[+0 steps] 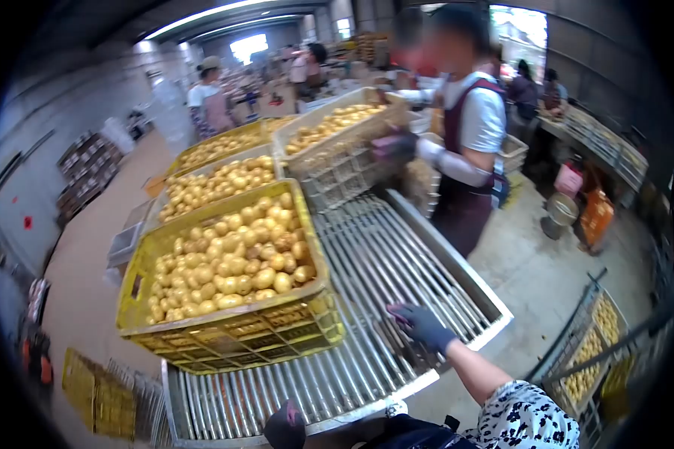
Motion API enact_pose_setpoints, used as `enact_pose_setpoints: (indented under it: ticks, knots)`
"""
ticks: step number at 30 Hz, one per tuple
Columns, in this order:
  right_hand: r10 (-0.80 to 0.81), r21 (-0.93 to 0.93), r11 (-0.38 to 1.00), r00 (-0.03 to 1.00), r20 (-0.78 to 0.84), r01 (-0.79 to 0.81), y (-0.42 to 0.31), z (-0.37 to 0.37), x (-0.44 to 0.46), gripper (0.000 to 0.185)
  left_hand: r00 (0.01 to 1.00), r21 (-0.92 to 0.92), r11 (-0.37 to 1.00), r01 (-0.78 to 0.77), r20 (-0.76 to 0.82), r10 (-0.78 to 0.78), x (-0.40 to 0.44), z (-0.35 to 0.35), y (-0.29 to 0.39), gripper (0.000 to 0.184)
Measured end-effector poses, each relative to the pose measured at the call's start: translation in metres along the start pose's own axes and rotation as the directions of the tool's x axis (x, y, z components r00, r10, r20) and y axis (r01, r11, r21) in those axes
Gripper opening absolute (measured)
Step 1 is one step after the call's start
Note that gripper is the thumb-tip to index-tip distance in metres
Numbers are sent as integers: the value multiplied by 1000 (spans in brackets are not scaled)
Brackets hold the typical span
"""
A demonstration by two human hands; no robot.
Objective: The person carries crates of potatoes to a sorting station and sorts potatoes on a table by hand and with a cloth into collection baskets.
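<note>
My right hand (421, 327), in a dark glove, rests over the metal roller table (374, 254) with its fingers stretched out and nothing in them. Low in the view, my left hand (285, 426), also gloved, is at the near edge of the rollers; its fingers are not clear. Between them and beyond stands a yellow crate (240, 337) full of round yellow-brown produce (225, 258). Behind it is another full crate (221, 183). A co-worker (468, 135) in gloves holds a pale crate (337, 165) of the same produce, tilted, at the far end of the rollers.
More filled crates (217, 146) stand at the far left of the rollers. Stacked yellow crates (101, 393) are on the floor at lower left. Crates of produce (591, 348) stand at right, near an orange bag (596, 217). Other people work farther back.
</note>
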State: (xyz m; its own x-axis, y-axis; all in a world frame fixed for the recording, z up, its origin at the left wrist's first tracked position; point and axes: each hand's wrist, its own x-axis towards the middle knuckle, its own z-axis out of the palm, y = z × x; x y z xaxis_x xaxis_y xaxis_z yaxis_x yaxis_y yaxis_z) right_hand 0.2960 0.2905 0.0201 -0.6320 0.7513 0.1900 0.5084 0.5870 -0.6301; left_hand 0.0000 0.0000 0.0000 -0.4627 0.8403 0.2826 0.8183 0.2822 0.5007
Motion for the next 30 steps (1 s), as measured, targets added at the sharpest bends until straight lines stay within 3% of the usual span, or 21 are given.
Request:
enact_pose_setpoints:
  ticks: [2,3,5,6,7,9,10,11,12,14,15,17,19,20,21,22,24,26,27,28,30]
  knots:
    - [292,130,952,948,-127,-276,-12,-21,-71,37,997,-5,1000,22,70,-21,12,17,2,25]
    - [352,263,922,897,-267,-284,-22,-7,-110,35,981,2,987,-159,-112,158,14,9,-6,23]
    - [555,507,801,711,-432,-318,-47,-4,-195,39,991,-76,988,-135,-15,134,0,1,-3,22]
    - [600,563,769,648,-470,-304,-55,0,-237,51,990,-86,986,-143,11,144,-6,-8,-3,22]
    - [628,609,748,582,-517,-265,-64,7,-264,64,979,-96,977,-189,54,195,-4,-9,-3,25]
    - [650,582,754,476,-593,-305,-92,32,-314,67,960,-123,962,-245,103,258,-2,-11,-2,28]
    - [519,228,827,541,-662,-514,-104,46,-336,66,933,-119,927,-355,24,360,0,-12,0,34]
    - [392,-159,756,633,-667,-636,-115,60,-354,67,888,-102,882,-460,-58,457,1,-13,-2,41]
    - [388,-266,705,671,-632,-657,-131,74,-365,64,883,-71,881,-469,5,470,0,-13,-7,56]
    - [403,-473,615,767,-499,-631,-182,81,-371,47,865,3,869,-495,-97,493,-2,-22,-6,67]
    - [417,-458,600,745,-521,-656,-191,89,-385,47,883,-29,885,-464,-92,460,-2,-29,0,69]
    - [570,-174,773,789,-229,-610,-204,112,-418,38,855,-26,857,-515,-89,511,-9,-23,-1,63]
    - [605,-98,724,696,-386,-683,-230,122,-449,26,896,-645,725,-241,139,422,-27,-13,14,52]
    - [695,-121,655,657,-293,-746,-247,124,-467,28,806,-722,686,-85,355,474,-36,-17,24,47]
    - [780,-119,581,593,-203,-805,-266,129,-474,30,714,-753,645,-129,381,588,-40,-4,33,47]
    - [829,-49,489,482,-283,-871,-290,130,-486,30,628,-828,558,-52,408,663,-50,10,40,47]
    - [884,49,421,397,-245,-906,-339,139,-510,28,432,-889,457,43,429,794,-75,31,72,48]
    - [888,169,330,244,-390,-929,-391,167,-539,28,144,-855,390,342,458,877,-123,40,94,52]
    - [852,212,329,193,-486,-920,-412,179,-561,27,-25,-916,400,-14,401,916,-155,-25,143,54]
    - [862,228,296,157,-481,-928,-440,189,-591,27,-166,-904,375,206,346,924,-200,-13,153,59]
    - [790,364,353,66,-609,-862,-487,212,-635,19,-289,-559,554,617,493,820,-298,-44,186,60]
